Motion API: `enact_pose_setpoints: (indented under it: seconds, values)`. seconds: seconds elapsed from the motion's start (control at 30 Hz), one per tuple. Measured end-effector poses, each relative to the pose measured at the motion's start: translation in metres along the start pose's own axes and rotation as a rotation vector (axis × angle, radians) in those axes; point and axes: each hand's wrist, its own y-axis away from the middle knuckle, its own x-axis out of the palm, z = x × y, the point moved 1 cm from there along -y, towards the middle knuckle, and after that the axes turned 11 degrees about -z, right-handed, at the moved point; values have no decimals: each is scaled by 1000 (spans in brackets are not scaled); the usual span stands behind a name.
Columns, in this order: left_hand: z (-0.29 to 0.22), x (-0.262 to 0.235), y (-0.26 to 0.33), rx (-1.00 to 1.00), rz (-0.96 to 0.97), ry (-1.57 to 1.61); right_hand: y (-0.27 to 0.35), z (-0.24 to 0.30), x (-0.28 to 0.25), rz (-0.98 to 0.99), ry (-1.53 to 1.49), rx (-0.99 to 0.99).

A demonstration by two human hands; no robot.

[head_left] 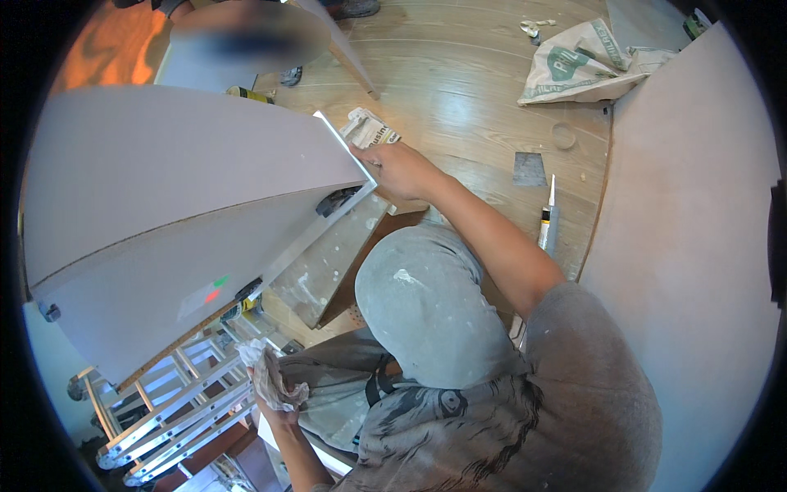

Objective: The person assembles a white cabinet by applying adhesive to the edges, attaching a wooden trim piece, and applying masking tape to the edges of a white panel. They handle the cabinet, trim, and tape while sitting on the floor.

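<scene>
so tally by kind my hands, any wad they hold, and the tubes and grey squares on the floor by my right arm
Left hand and right hand: 2
Held wad: 1
Tube: 1
Grey square: 1
Total: 5

Right hand on white panel, left hand holding crumpled wad; ladder

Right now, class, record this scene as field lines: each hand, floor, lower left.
Left hand: holding a crumpled, whitish, thin sheet
Right hand: at the pale edge of a large, flat white board
Floor: pale wood-look boards; whitish sack with green print; thin grey rectangular piece; slim tube with pointed nozzle
Lower left: silvery metal ladder
</scene>
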Motion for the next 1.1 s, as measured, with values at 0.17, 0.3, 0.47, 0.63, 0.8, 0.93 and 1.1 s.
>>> enact_pose_setpoints:
  seconds: [0.17,0.3,0.47,0.63,0.8,0.93,1.1]
  values:
    - [1,8,0,11,-69,151,28,-22,10,-56,-31,-46]
    - [-11,-8,-7,218,-46,-133,47,-4,-6,21,1,36]
    - [-5,-5,-1,170,-47,-181,65,-21,-17,-65,-9,-34]
    - [-32,-17,12,-592,-103,571,94,62,-74,-289,-242,181]
    - [-129,-63,-38,-597,-750,1075,156,223,-64,124,-409,-380]
    - [-184,-100,-77,169,-873,426,195,270,18,299,-355,-525]
    - [-166,-70,-64,-938,-789,1556,209,258,73,263,-294,-554]
